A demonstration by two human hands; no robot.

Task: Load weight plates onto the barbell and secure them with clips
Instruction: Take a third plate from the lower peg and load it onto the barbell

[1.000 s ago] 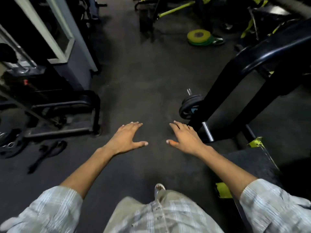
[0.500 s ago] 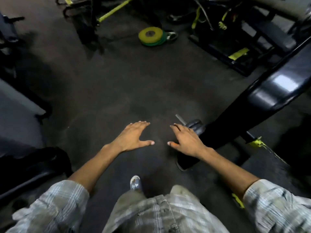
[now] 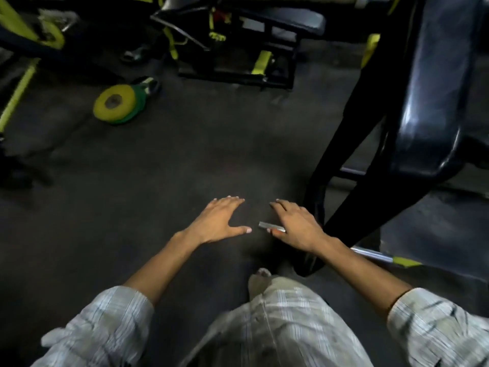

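My left hand (image 3: 217,221) and my right hand (image 3: 296,223) hover palm-down over the dark floor with fingers straight, holding nothing. The silver end of a barbell (image 3: 271,225) pokes out from under my right hand; more of its shaft (image 3: 370,254) shows at the right behind a black frame post. A yellow and green stack of weight plates (image 3: 117,103) lies on the floor at the upper left, far from both hands. The dark plates on the bar are hidden by my right hand and the frame.
A black bench frame (image 3: 352,144) with a padded arm (image 3: 436,88) rises at the right, close to my right hand. Yellow-and-black gym machines (image 3: 238,49) stand along the far side. My foot (image 3: 260,280) is below the hands.
The view has swung to the right and closer to the bar; the yellow plates have shifted left in view. Both hands stay spread and empty, my right one now over the bar's end.
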